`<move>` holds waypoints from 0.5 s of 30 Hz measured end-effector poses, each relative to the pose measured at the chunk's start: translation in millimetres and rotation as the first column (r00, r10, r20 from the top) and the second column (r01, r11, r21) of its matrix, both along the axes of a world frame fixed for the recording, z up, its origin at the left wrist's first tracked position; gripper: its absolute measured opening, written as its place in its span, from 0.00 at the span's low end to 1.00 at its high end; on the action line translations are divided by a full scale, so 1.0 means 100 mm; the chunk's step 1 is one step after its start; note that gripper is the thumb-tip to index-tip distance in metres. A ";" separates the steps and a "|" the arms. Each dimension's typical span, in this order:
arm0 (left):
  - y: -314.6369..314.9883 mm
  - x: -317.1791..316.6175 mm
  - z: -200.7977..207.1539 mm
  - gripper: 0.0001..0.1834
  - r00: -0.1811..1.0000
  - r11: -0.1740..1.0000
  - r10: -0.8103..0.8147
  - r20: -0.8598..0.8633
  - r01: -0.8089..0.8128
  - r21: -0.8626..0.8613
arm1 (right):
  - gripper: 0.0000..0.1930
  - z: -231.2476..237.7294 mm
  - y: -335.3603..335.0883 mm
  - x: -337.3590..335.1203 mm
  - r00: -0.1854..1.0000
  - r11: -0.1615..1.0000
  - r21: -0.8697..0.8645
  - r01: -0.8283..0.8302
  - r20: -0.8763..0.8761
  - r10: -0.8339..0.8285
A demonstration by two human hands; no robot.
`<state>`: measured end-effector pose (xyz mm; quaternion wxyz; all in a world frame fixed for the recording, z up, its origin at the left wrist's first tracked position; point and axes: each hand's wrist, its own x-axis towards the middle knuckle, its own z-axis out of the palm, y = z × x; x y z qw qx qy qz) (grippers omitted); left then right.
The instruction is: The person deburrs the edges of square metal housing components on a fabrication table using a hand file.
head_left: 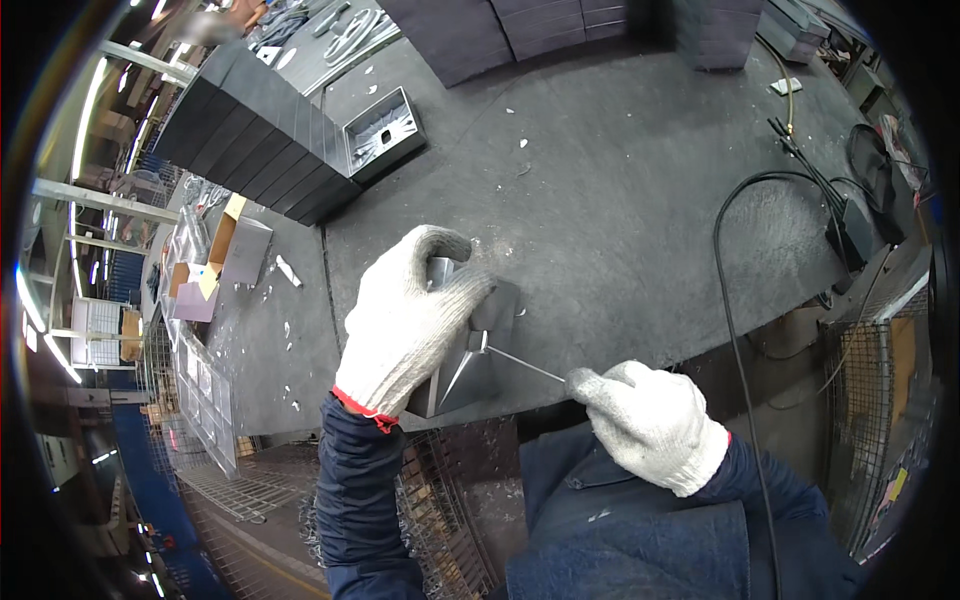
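My left hand, in a white knitted glove with a red cuff edge, is closed over a dark grey box near the table's front edge. Its fingers hide much of the box's top. Low on the right, my gloved right hand is closed, thumb and fingers pinching the end of a thin pale strand. That strand runs straight to a small white piece on the box; whether it is a cord or a thin rod I cannot tell. A narrow white sliver shows against the box below that piece.
A leaning row of dark boxes stands at the back left, beside an open grey box. More dark boxes line the far edge. A black cable loops down on the right. White scraps dot the dark table.
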<state>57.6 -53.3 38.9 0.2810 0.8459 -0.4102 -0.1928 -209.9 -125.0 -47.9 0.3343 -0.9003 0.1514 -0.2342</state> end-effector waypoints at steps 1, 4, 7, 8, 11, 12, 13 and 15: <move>-0.04 -0.01 -0.01 0.19 1.000 1.000 -0.006 -0.003 0.006 0.009 | 0.22 -0.02 -0.01 0.02 1.000 0.999 -0.039 -0.005 0.017 0.006; -0.14 -0.05 0.01 0.17 0.998 0.995 -0.039 0.041 0.035 0.096 | 0.20 -0.02 -0.01 0.11 0.998 0.999 -0.042 -0.026 -0.057 0.024; -0.13 -0.10 0.00 0.17 0.999 0.997 -0.034 0.015 0.033 0.064 | 0.18 0.06 -0.02 0.20 0.982 0.992 -0.092 -0.092 -0.171 0.076; -0.12 -0.10 -0.01 0.17 0.999 0.998 -0.036 0.002 0.036 0.049 | 0.17 0.10 -0.03 0.26 0.984 0.987 -0.134 -0.085 -0.168 0.062; -0.18 -0.13 -0.01 0.17 0.999 0.998 -0.033 -0.013 0.034 0.054 | 0.20 -0.02 -0.15 0.55 0.989 0.977 -0.207 -0.050 -0.145 0.020; -0.22 -0.14 -0.01 0.17 1.000 0.997 -0.021 -0.015 0.022 0.072 | 0.20 -0.03 -0.15 0.53 0.988 0.980 -0.190 -0.051 -0.154 0.021; -0.20 -0.14 -0.03 0.17 1.000 0.997 -0.021 -0.014 0.022 0.075 | 0.20 0.02 -0.10 0.48 0.988 0.981 -0.187 -0.051 -0.154 0.022; -0.12 -0.11 0.00 0.17 1.000 0.999 -0.021 -0.007 0.021 0.034 | 0.20 0.18 0.01 0.38 0.984 0.982 -0.177 -0.065 -0.174 0.034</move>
